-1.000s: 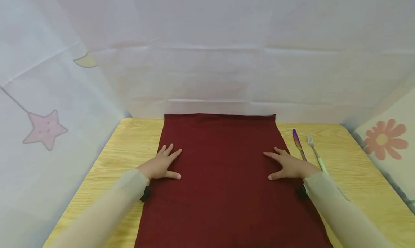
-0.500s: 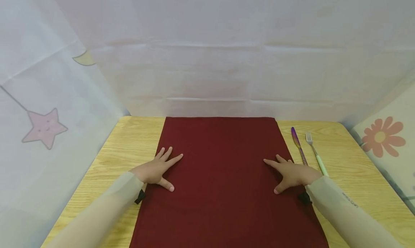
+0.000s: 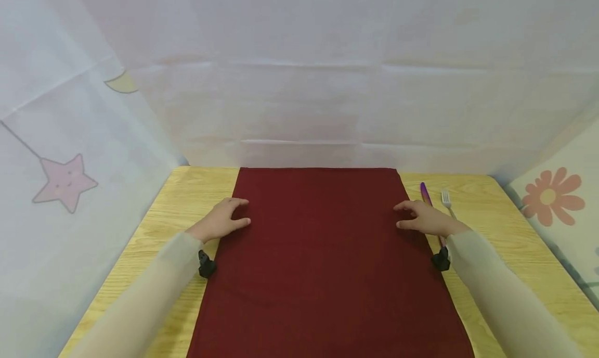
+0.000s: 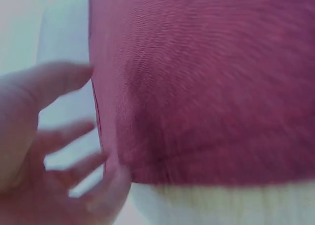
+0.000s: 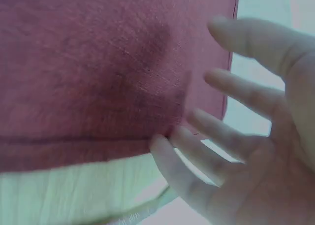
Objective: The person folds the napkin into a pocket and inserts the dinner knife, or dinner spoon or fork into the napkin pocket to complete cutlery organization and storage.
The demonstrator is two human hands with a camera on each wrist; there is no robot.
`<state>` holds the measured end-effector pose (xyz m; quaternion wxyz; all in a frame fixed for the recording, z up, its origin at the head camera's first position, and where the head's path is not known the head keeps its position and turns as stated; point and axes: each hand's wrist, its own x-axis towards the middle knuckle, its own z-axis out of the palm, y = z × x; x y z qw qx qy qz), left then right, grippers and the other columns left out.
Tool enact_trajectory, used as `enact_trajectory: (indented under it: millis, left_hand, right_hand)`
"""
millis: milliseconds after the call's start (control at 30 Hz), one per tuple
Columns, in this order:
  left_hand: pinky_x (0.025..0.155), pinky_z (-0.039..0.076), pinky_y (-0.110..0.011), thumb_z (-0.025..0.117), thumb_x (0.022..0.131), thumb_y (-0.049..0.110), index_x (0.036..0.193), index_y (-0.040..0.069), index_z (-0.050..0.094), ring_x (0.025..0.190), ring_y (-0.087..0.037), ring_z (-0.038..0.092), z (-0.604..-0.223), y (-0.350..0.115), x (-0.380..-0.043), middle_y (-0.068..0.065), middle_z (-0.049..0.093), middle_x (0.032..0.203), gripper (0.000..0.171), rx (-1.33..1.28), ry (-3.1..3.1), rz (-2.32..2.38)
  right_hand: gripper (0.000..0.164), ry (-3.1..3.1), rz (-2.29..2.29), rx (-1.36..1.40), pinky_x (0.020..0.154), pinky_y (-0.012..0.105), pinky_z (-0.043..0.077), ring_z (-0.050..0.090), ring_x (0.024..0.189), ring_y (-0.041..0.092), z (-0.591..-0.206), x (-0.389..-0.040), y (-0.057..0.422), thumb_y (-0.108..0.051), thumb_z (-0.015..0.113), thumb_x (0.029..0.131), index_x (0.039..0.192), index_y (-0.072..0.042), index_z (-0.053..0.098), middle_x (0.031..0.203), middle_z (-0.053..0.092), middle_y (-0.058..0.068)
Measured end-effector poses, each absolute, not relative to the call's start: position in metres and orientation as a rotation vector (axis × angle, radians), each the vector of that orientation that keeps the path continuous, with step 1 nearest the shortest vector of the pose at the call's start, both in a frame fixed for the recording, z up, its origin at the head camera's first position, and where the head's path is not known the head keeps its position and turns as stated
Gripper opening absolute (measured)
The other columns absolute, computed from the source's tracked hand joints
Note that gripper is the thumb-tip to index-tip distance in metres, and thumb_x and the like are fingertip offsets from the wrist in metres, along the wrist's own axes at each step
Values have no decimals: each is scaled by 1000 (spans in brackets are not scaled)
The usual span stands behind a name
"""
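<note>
A dark red cloth [image 3: 318, 254] lies spread over the wooden table, its far edge straight. At its left edge is my left hand [image 3: 216, 221], fingers loosely bent and nothing between them. My right hand [image 3: 428, 218] stands in the same pose at the right edge, casting a shadow on the fabric. In the left wrist view, blurred fingers of the left hand [image 4: 54, 131] overlap the cloth's border [image 4: 197, 112]. Spread fingers show on the right hand [image 5: 256, 121] in the right wrist view. Whether either hand touches the cloth, I cannot tell.
A purple knife [image 3: 425, 192] lies just right of the cloth, partly hidden by the right hand. Beside it is a fork [image 3: 446, 199], its handle covered by the forearm. Bare wood [image 3: 187, 191] borders the cloth; a pale printed curtain [image 3: 299, 87] hangs behind.
Both hands were spread with splayed fingers over the cloth; they have shifted away from me and outward, fingers now bent. The cloth's far edge, wavy a second ago, has become straight.
</note>
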<state>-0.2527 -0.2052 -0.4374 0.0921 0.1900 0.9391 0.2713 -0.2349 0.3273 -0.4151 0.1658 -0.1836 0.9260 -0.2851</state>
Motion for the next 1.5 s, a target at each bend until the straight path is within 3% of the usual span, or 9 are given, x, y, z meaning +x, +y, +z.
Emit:
enact_trajectory:
  millis: [300,367,533,767,967,1133,1233,1367,1500]
  left_hand:
    - [117,32,-53,46,108,25,161,-3,13,147,-41,28,-438,-216,-279,-26,14,165,68,-2,2407,1543]
    - [116,34,-47,43,108,25,161,-1,9,134,-33,44,-438,-218,-283,-24,17,165,68,-56,2282,1657]
    - [116,31,-46,46,108,21,162,3,-1,139,-30,40,-438,-219,-291,-24,20,164,74,-81,2151,1757]
    - [101,47,-41,51,107,22,161,3,19,114,-23,57,-443,-214,-299,-23,37,156,66,-46,2278,1677]
    - [108,44,-48,55,106,18,160,0,22,135,-40,48,-443,-207,-305,-26,37,156,66,-12,2301,1726]
    - [109,43,-45,53,106,15,160,0,20,137,-35,44,-433,-209,-309,-24,34,158,66,44,2269,1739]
    - [103,47,-40,49,105,8,161,4,22,129,-27,51,-423,-212,-311,-22,39,156,62,115,2195,1795]
    - [95,49,-34,44,103,2,162,13,24,119,-16,56,-409,-216,-313,-16,45,151,63,225,2137,1834]
    - [94,45,-32,40,101,-3,149,11,41,117,-17,50,-399,-214,-315,-8,48,138,50,246,2079,1889]
  right_hand:
    - [64,2640,-1125,-93,104,64,41,32,138,57,-421,-262,330,-20,54,104,154,9,26,154,23,40]
    - [64,2572,-1284,45,100,53,49,42,133,51,-421,-265,331,-20,51,105,156,7,22,155,23,39]
    - [65,2440,-1523,175,84,25,56,52,124,39,-424,-272,333,-14,49,105,157,8,17,153,30,36]
    - [68,2473,-1439,159,104,48,48,47,133,46,-428,-279,326,-16,52,104,156,12,17,150,34,40]
    - [59,2625,-1366,164,108,57,41,44,133,50,-426,-284,319,-14,49,105,153,13,28,147,38,39]
    - [45,2695,-1456,226,88,41,52,61,105,33,-417,-283,324,-11,53,100,141,8,49,131,55,30]
    - [28,2657,-1592,241,69,28,49,55,81,16,-410,-283,330,-6,54,97,121,7,55,110,58,14]
    - [18,2448,-1831,157,70,23,47,50,84,10,-398,-282,336,2,48,97,114,5,50,106,51,3]
    - [33,2199,-2030,58,79,24,47,50,95,14,-384,-280,335,11,34,96,120,0,53,110,52,1]
